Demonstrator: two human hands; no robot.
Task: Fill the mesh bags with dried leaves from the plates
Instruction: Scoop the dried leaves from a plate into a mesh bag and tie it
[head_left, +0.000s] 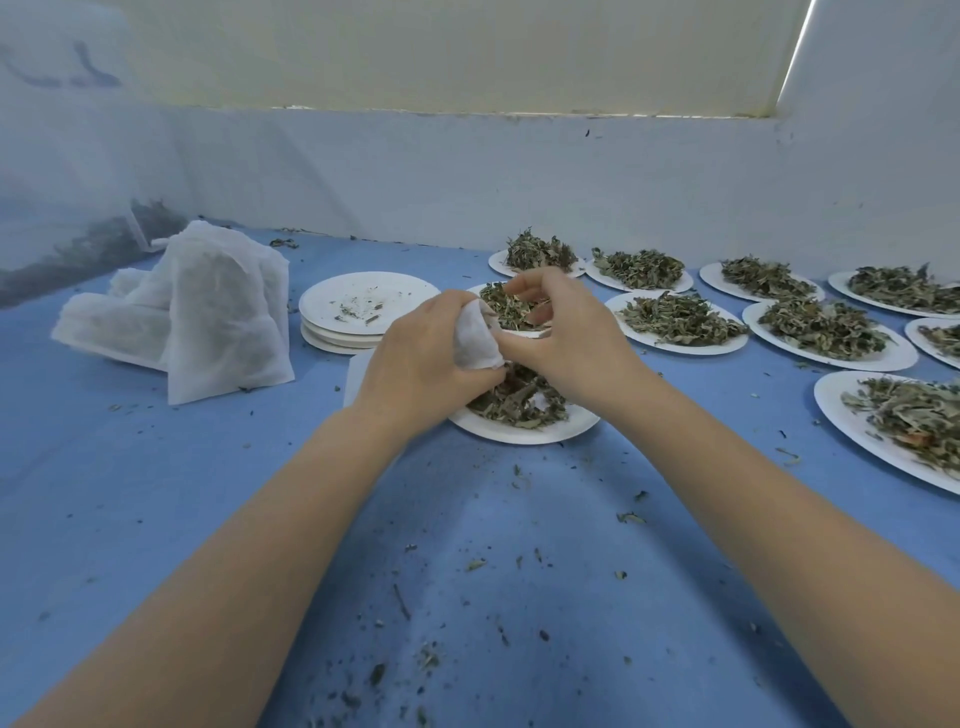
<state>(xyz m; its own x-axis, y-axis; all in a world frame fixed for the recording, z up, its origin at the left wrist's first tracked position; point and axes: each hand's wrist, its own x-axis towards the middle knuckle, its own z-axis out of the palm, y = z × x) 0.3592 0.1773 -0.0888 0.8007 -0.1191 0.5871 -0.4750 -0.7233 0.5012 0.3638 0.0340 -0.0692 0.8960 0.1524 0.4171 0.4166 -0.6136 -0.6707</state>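
Working over the nearest paper plate (524, 434) w/ both hands. Left hand (421, 358) gripping a small white mesh bag (475, 338), fingers curled round it, bag bunched up and poking out between thumb and fingers, right above the plate's dried leaves (519, 400). Right hand (558, 332) touching the bag's lower edge w/ the thumb side, fingers curled loosely above the leaves; can't tell whether pinching the bag or anything else, too hidden behind the knuckles. Both hands hovering just above the pile, left fingertips down near the leaves.

Sitting just behind the hands: another plate of leaves (506, 306), partly covered by them. Stretching off to the right, approx. two rows of more leaf-loaded plates (680, 322), close together but not overlapping.

Left of centre: stack of empty plates (363, 312), top one holding only crumbs. Further left, pile of white mesh bags (208, 312), one standing propped upright against the rest, some lying flat.

All resting on a blue table cover (467, 597) w/ leaf bits scattered everywhere, esp. between the forearms. Pale wall (467, 176) running along the back edge.
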